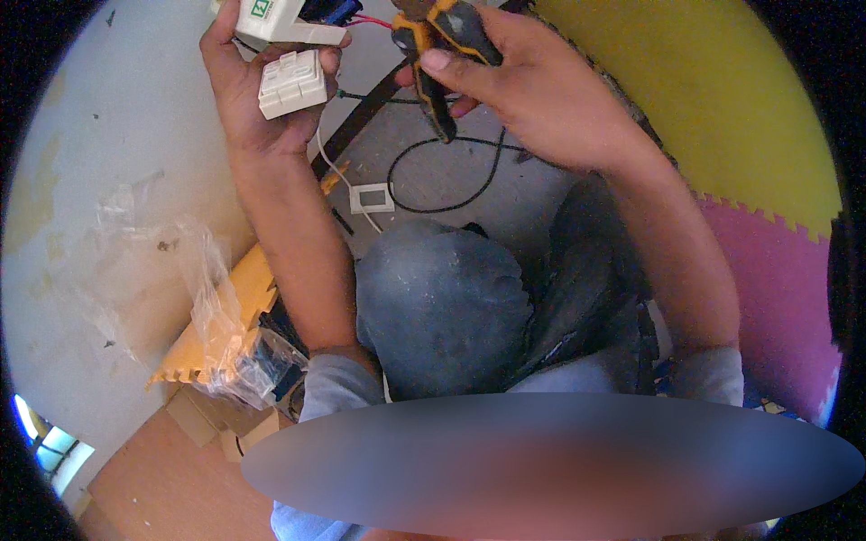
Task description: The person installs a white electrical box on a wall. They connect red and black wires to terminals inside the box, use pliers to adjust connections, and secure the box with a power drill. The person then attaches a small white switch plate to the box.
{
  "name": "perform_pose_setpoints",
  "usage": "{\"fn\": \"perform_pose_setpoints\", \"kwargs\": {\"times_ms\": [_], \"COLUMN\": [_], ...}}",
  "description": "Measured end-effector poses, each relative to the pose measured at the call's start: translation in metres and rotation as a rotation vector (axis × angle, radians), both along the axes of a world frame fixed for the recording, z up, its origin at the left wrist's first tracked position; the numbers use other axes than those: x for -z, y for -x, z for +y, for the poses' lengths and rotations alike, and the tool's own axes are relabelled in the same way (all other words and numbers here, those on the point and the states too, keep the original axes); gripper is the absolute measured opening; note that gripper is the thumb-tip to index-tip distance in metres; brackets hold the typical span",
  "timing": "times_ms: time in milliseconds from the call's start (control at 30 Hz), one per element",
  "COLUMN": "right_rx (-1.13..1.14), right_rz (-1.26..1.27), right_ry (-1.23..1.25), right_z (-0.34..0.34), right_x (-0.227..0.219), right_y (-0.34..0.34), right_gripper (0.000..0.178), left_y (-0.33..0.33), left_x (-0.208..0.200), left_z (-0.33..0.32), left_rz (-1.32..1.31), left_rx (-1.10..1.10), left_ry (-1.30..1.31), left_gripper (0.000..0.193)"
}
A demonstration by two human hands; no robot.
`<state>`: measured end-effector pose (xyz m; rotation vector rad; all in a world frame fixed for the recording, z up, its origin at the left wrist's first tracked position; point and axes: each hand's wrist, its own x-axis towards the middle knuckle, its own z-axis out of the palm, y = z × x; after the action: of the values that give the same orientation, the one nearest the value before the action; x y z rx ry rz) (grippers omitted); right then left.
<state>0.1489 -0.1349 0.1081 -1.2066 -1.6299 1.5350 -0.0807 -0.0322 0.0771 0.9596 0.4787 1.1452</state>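
Note:
My left hand (242, 113) is closed round a white electrical wall fitting at the top of the view. Its white plastic housing (271, 25) has a green label. A square white module (294, 83) rests against my palm and fingers. A thin red wire (370, 19) runs from the fitting's dark blue part (339, 13) toward the pliers. My right hand (532, 95) grips pliers with black and yellow handles (440, 113), held to the right of the fitting. The pliers' jaws lie at the upper edge, so what they touch is unclear.
A white frame plate (383, 206) and a looped black cable (390, 176) lie on the grey floor. Clear plastic wrapping (212, 311) lies left of my forearm, by a cardboard box (203, 417). Yellow (749, 117) and pink foam mats (767, 298) are on the right.

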Motion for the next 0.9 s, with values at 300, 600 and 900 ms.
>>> {"fn": "perform_pose_setpoints", "kwargs": {"times_ms": [300,600,900], "right_rx": [0.173,0.328,0.317], "right_rz": [0.220,0.246,0.072], "right_ry": [-0.156,-0.201,-0.202], "right_z": [0.017,0.022,0.031], "right_x": [0.029,0.050,0.056], "right_y": [0.046,0.067,0.059], "right_gripper": [0.037,0.043,0.039], "left_y": [-0.003,-0.008,0.000], "left_x": [0.004,0.006,0.013], "left_z": [0.002,-0.001,0.005], "left_rz": [-0.002,-0.032,0.012], "left_rx": [-0.015,-0.102,-0.019], "left_ry": [-0.041,0.014,-0.002], "left_gripper": [0.058,0.058,0.060]}}
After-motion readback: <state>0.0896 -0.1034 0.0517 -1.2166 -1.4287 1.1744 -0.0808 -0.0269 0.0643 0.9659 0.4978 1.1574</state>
